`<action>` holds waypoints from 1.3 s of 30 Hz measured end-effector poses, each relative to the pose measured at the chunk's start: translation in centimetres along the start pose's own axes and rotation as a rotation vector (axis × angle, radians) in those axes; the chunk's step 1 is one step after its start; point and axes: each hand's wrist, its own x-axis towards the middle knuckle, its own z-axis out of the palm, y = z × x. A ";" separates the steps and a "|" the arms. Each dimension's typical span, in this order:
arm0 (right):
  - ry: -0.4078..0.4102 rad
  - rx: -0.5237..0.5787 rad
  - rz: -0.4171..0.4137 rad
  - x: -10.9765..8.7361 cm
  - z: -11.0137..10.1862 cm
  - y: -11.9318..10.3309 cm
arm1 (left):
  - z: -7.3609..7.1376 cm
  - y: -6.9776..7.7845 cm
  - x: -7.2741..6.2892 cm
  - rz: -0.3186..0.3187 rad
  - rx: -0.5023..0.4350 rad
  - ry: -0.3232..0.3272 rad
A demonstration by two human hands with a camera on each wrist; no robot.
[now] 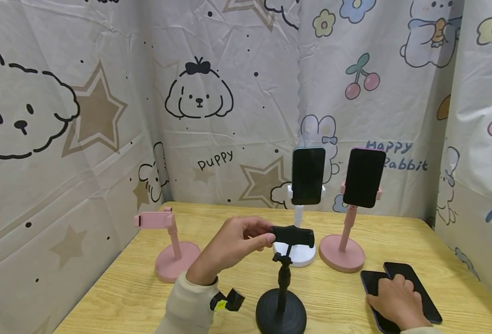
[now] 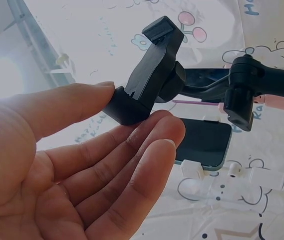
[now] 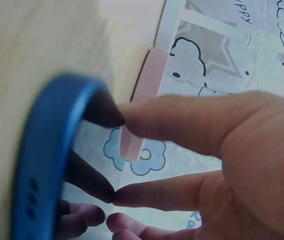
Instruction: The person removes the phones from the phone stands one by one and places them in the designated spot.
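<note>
My left hand (image 1: 239,248) pinches one end of the black clamp (image 1: 294,235) on top of a black phone stand (image 1: 281,313). In the left wrist view the thumb lies on one side of the clamp (image 2: 149,75) and the fingertips lie under it. No phone sits in this clamp. At the right, my right hand (image 1: 398,299) rests over a dark phone (image 1: 373,280) lying flat on the table. Thumb and fingertips meet the glossy screen in the right wrist view, where their reflections show beside the phone's blue edge (image 3: 39,165). A second dark phone (image 1: 427,304) lies alongside, partly covered by the hand.
Behind the black stand, a white stand (image 1: 306,257) and a pink stand (image 1: 342,253) each hold an upright phone. Another pink stand (image 1: 177,262), its clamp without a phone, is at the left of the wooden table (image 1: 120,297). Printed curtains (image 1: 212,139) surround the table.
</note>
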 end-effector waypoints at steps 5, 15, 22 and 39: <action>0.028 0.021 0.024 -0.1 -0.2 0.3 | 0.0 0.0 0.0 -0.003 -0.003 0.001; 0.068 0.058 0.045 -0.2 -0.4 0.9 | 0.0 -0.1 0.1 0.002 0.005 0.003; 0.088 0.057 0.065 0.0 -0.4 0.8 | 0.0 0.0 0.0 -0.001 0.001 0.000; 0.119 0.353 -0.361 -4.4 -4.9 -5.4 | 0.9 -1.0 0.5 -0.050 0.145 -0.138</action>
